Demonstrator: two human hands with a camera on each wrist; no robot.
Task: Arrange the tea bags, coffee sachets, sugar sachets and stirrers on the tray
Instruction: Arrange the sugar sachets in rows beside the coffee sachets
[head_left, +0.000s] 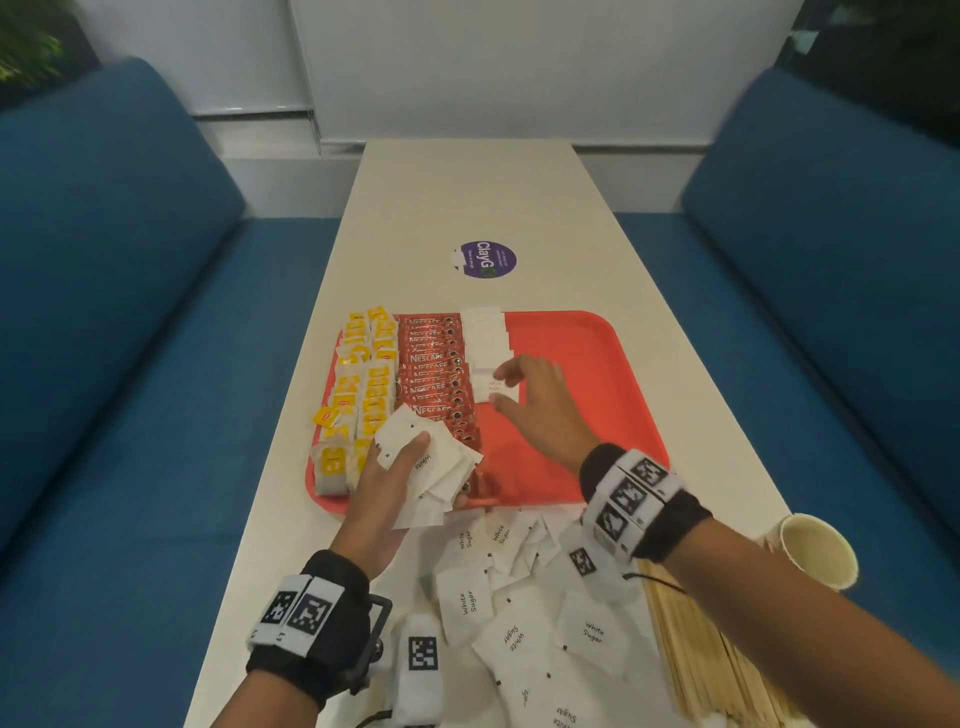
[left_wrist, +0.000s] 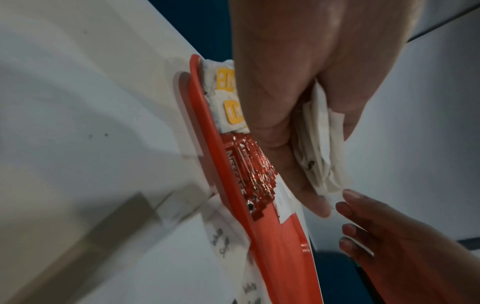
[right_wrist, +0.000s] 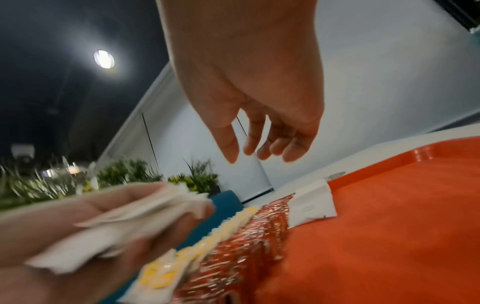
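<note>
Tea bags (head_left: 358, 395) and coffee sachets (head_left: 436, 379) are already lined up on the tray (head_left: 597, 364), sugar row only started. A sugar stack (head_left: 426, 467) is gripped by the left hand (head_left: 389, 483), right hand (head_left: 535, 405) relaxed over the tray; stirrers (head_left: 701, 660) untouched beside it.

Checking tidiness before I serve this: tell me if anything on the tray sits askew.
Yes. Near the tray's left front, a few tea bags lie tilted with yellow tags loose, one overhanging the rim. The coffee sachets look even.

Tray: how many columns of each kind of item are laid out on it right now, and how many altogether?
Tea bags: 2 columns
Coffee sachets: 1 column
Sugar sachets: 1 column
Stirrers: 0, all off the tray
Total: 4 columns
</note>
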